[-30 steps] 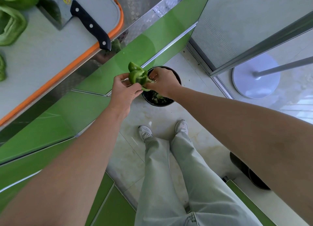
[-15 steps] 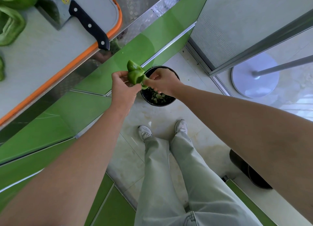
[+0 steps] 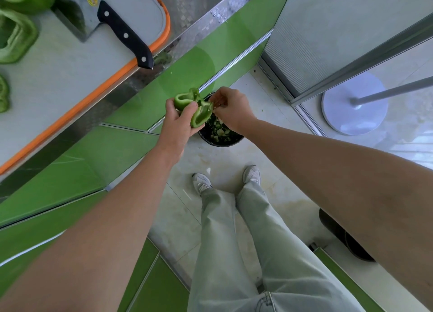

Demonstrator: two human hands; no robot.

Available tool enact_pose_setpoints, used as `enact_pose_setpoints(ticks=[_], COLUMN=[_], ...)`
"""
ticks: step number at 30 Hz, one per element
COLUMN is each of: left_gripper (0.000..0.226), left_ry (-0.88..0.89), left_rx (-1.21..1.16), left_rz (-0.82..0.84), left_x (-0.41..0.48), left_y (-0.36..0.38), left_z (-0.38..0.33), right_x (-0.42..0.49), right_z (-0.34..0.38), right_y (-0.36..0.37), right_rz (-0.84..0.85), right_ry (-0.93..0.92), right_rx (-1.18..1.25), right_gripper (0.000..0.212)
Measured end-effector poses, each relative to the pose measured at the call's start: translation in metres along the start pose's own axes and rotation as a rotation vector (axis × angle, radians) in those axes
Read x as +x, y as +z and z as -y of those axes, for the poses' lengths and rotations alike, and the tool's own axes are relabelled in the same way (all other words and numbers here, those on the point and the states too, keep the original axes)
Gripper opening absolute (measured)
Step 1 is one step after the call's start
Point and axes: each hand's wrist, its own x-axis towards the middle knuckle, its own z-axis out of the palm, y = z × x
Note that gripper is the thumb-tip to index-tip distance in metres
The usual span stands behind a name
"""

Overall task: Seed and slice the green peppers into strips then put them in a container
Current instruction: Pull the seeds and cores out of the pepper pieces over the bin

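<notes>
green pepper piece (image 3: 195, 109) turned in the left hand (image 3: 178, 126), pale seeded inside now facing up, one flap hanging lower, right hand (image 3: 232, 110) shifted off the black bin (image 3: 220, 145), fingertips now pinching the pepper's right edge, more bin scraps uncovered

Four green pepper pieces (image 3: 16, 37) are counted: three in the upper left of the frame and one held piece (image 3: 199, 115) at the centre. One cleaver (image 3: 112, 28) and one cutting board (image 3: 70, 66) are seen at upper left. One black bin (image 3: 221, 141) is found at the centre. Two hands are counted, the left hand (image 3: 178, 126) and the right hand (image 3: 233, 111). Two shoes (image 3: 202, 183) are seen below centre, and one round base (image 3: 353, 103) at the right.
</notes>
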Motion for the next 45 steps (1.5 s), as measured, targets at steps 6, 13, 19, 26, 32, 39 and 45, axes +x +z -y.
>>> enact_pose_setpoints(ticks=[6,13,19,26,32,39,45], left_gripper=[0.021,0.016,0.017,0.013,0.014,0.013,0.012], left_ry=[-0.019,-0.026,-0.030,-0.011,0.029,0.058,0.035], left_rx=[-0.007,-0.040,-0.099,-0.112,-0.038,-0.025,-0.009], left_rz=[-0.012,-0.020,-0.068,-0.117,-0.087,-0.075,-0.134], left_x=[0.000,0.000,0.000,0.003,-0.002,-0.002,-0.001], left_y=[-0.001,-0.002,-0.004,-0.004,0.002,0.008,0.003], left_z=[0.003,0.000,0.000,-0.002,-0.003,-0.006,-0.007], right_x=[-0.002,0.003,0.002,-0.005,0.003,0.000,0.000], right_z=[-0.005,-0.003,-0.003,-0.002,0.007,0.005,-0.019], right_y=[-0.008,0.007,-0.001,0.002,0.018,0.009,-0.012], right_rz=[0.128,0.037,0.025,0.331,0.236,0.103,0.073], right_ry=[0.021,0.028,0.110,0.093,0.152,-0.005,0.081], right_rx=[0.015,-0.009,0.102,0.059,0.062,-0.088,-0.188], right_gripper=[0.016,0.024,0.030,0.045,0.041,0.024,0.023])
